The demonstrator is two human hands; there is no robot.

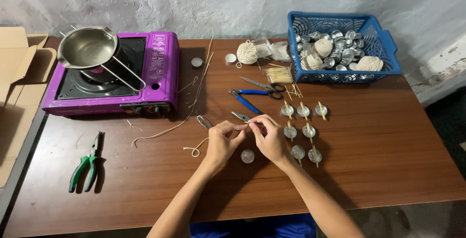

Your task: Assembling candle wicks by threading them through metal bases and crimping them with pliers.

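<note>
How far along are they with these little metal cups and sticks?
Seven small cups already have a stick laid across the top. The left hand and right hand pinch a string between them, above one bare cup. Many more empty cups wait in the blue basket.

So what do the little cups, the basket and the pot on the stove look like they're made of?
The cups look like thin bright metal, probably aluminium: silvery and shiny. The basket looks like moulded blue plastic: lattice walls, even matte colour. The pot looks like stainless steel: dull grey sheen, wire handle. The stove under it has a glossy purple body, likely painted metal.
</note>
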